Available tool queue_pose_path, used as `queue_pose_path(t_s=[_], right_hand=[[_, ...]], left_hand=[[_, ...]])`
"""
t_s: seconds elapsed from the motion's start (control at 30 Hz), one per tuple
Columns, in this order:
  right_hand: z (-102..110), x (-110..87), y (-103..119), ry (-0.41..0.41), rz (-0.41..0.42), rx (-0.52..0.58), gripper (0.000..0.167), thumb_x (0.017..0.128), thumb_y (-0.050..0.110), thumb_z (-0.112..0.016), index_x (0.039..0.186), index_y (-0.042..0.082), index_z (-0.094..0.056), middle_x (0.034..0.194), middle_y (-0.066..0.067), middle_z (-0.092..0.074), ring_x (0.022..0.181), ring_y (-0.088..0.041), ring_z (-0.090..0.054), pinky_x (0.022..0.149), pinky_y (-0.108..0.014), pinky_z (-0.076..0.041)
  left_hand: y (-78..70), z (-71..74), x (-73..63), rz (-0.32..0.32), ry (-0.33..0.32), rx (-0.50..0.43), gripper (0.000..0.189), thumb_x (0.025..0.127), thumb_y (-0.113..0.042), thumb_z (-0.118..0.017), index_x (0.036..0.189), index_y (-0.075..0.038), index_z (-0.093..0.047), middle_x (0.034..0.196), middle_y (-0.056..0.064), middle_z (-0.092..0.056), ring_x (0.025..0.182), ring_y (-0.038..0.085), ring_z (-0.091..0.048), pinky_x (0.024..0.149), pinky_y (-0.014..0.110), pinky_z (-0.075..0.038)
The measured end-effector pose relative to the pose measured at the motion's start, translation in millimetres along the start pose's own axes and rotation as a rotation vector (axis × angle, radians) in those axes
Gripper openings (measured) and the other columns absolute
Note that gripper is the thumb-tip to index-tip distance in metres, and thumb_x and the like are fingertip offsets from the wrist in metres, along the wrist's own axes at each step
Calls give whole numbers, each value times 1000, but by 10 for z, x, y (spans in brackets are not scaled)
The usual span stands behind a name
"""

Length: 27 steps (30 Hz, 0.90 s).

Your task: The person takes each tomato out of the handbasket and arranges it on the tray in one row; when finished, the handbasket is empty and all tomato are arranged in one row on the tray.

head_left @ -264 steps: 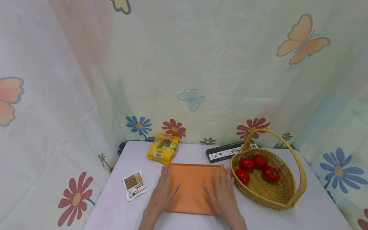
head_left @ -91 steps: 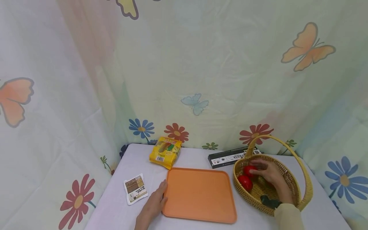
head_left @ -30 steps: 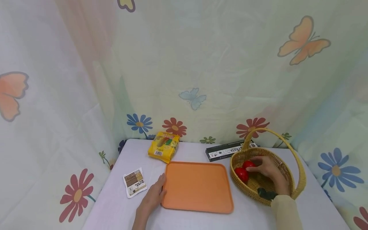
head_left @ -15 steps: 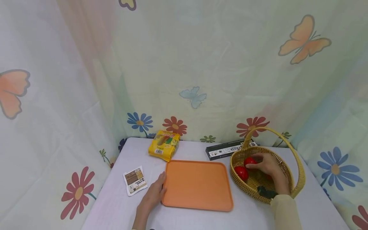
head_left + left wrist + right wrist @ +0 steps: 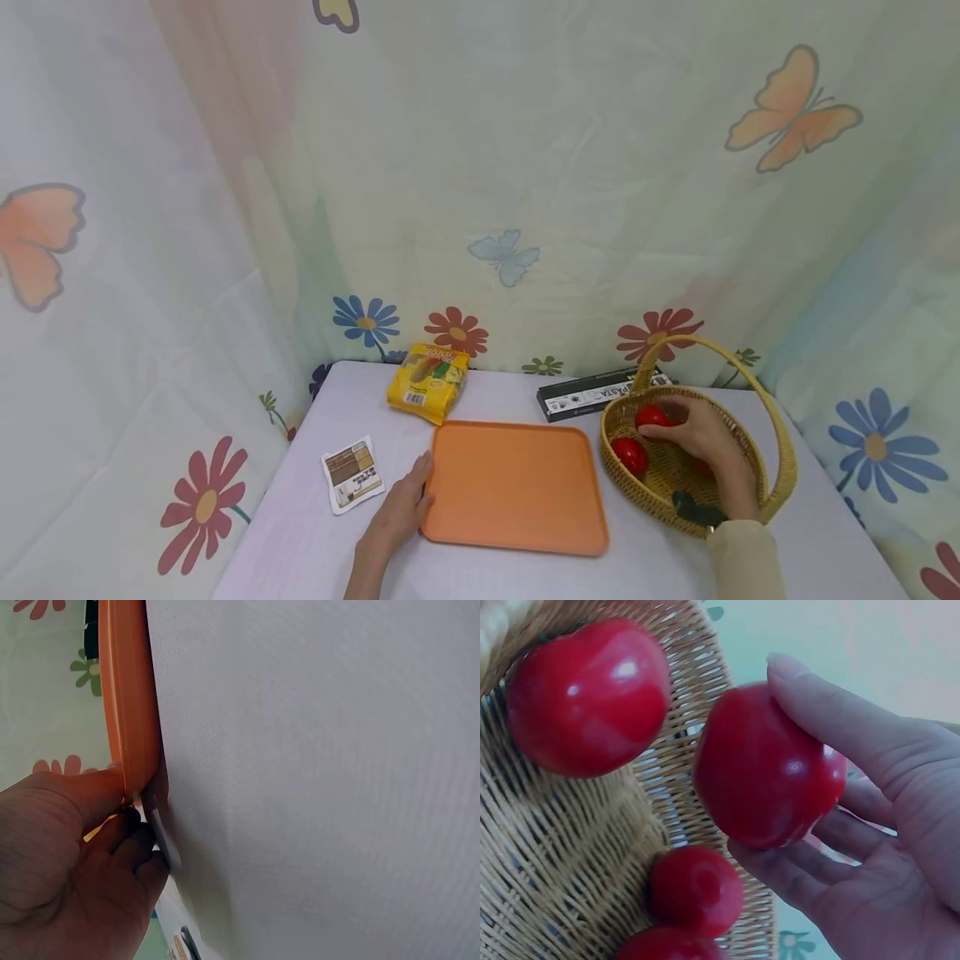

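Note:
My right hand [image 5: 697,432] reaches into the wicker basket [image 5: 757,425] on the right. It holds a red tomato [image 5: 761,769] between thumb and fingers; in the right wrist view this tomato appears near the basket's wall. Another tomato [image 5: 630,456] lies at the basket's left side, and a large one [image 5: 592,697] sits close by in the right wrist view. My left hand [image 5: 397,508] is at the left edge of the orange tray [image 5: 517,487], the thumb over the rim and the fingers bent beside it. The tray lies flat; the left fingertips are partly hidden.
A yellow food packet [image 5: 429,383] stands behind the tray. Left of it lies a flat brown-and-white sachet [image 5: 352,475]. A black-and-white pasta box [image 5: 592,393] lies behind the basket. The basket's tall handle [image 5: 776,442] arches over its right side.
Both hands were on the tray at first; my right hand has since gone into the basket. Over the last second, the gripped tomato has shifted slightly away from the left one. My left hand stays put.

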State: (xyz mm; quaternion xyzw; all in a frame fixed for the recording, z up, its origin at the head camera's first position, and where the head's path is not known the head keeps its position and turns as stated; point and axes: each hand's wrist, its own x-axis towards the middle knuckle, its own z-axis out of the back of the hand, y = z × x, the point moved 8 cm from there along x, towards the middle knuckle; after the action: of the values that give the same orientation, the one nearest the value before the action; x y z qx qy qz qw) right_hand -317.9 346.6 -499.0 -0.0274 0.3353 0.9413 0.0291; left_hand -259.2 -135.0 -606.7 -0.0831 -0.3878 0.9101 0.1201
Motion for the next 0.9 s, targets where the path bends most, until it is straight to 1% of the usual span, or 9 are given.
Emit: queue_pose_path(t_s=[0.1,0.2,0.37,0.43,0.6,0.77,0.9], right_hand=[[18,-48,39,-1,-7,7,90,90,44,-89,150,-12,-51,143,-40,-55,126,-55,-55,107,-69,-55],[45,-109,103,-19,7,14,90,89,44,-90,149,-11,-52,142,-40,-56,125,-55,-55,104,-67,-57],[93,-246,274,-66,75,11,87,87,44,-92,147,-8,-57,138,-37,-60,121,-52,-58,95,-61,-64],[114,-309,360,-80,101,10,86,86,42,-92,148,-6,-57,140,-37,-59,120,-53,-57,93,-61,-65],[140,-449,572,-104,172,8,82,86,35,-94,150,-2,-57,145,-34,-57,121,-54,-58,90,-62,-66],[84,-530,762,-119,250,38,76,84,27,-96,146,0,-60,139,-31,-62,118,-51,-62,87,-59,-68],[-51,-536,871,-114,258,65,77,83,27,-97,146,1,-62,138,-32,-64,118,-52,-64,86,-59,-68]], left_hand=[[1,-6,12,11,6,0,69,108,-7,-63,168,0,-31,175,18,-30,162,39,-29,132,59,-27],[2,-9,24,18,9,-2,69,108,-7,-63,168,0,-31,176,17,-29,162,39,-28,132,59,-26],[22,-16,41,31,12,-11,69,108,-7,-63,168,-1,-30,176,17,-29,162,38,-28,132,59,-25],[37,-19,47,39,12,-12,69,108,-7,-63,169,-2,-30,176,16,-29,162,37,-28,132,58,-25],[37,-17,39,32,5,-15,69,107,-6,-64,168,-1,-31,175,16,-30,162,38,-29,132,59,-25],[26,-11,11,19,3,-20,69,106,-5,-65,167,0,-32,175,17,-30,162,39,-29,132,59,-26],[35,-21,26,24,5,-12,69,107,-7,-64,168,-1,-32,176,15,-29,162,37,-29,132,58,-26]])
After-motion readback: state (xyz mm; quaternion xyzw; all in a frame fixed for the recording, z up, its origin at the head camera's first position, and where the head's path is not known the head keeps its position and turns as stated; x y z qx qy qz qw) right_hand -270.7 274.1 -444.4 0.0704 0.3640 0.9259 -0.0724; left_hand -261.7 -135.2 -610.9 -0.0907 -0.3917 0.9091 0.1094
